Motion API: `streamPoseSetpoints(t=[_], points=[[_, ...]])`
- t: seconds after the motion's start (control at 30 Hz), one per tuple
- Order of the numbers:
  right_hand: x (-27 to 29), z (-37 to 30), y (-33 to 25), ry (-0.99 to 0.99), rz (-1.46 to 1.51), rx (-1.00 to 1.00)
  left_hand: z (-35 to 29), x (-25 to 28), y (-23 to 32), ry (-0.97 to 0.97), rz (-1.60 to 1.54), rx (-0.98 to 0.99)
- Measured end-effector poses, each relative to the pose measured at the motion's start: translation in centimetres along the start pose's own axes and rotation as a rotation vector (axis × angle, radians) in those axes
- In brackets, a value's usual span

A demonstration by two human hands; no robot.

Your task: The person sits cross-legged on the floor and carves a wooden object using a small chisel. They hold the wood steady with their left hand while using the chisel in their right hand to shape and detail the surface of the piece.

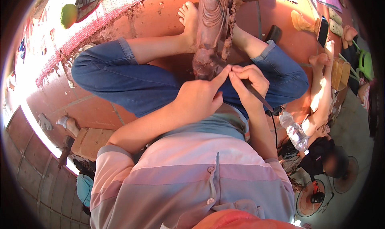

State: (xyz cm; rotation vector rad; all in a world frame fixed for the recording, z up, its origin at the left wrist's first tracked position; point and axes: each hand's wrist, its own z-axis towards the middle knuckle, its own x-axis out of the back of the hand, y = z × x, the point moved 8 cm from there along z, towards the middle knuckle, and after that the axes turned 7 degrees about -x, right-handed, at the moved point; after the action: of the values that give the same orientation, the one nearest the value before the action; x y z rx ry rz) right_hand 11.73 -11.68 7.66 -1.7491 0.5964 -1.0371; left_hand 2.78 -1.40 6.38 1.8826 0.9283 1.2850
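Observation:
A reddish-brown carved wooden statue [212, 18] with draped folds lies between my crossed legs, its rounded end towards me. My right hand [249, 82] is closed round a slim dark carving tool [260, 97]. The tool's back end slants down to the right, past my palm; its working tip is hard to make out against the wood. From the left, my left hand [200, 97] reaches in with the index finger stretched out to the right fingertips, close beside the statue's near end. Its thumb stands apart and its other fingers are curled, with nothing visible gripped.
Red tiles [92, 110] surround my legs. At the upper left, a pink woven mat [116, 13] bears tools and a green round object [69, 16]. A plastic bottle [294, 132] lies to my right, near another person's bare legs [319, 90]. A wooden block [91, 142] sits left; fans stand lower right.

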Motion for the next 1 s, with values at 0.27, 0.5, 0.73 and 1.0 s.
streamPoseSetpoints(t=[0.27,0.5,0.73,1.0], points=[[-0.4,-0.1,-0.2,-0.032,-0.022,-0.001,-0.4,0.3,-0.2,0.050,-0.052,-0.016],[-0.6,-0.5,-0.3,-0.053,-0.080,0.042,-1.2,-0.3,-0.5,0.067,-0.020,-0.029],[-1.1,-0.7,-1.0,-0.066,-0.120,0.133,-1.0,-0.1,-0.7,0.076,-0.009,-0.015],[-1.8,-0.5,-1.0,-0.069,-0.138,0.164,-1.7,-0.5,-1.3,0.006,-0.040,0.050]])
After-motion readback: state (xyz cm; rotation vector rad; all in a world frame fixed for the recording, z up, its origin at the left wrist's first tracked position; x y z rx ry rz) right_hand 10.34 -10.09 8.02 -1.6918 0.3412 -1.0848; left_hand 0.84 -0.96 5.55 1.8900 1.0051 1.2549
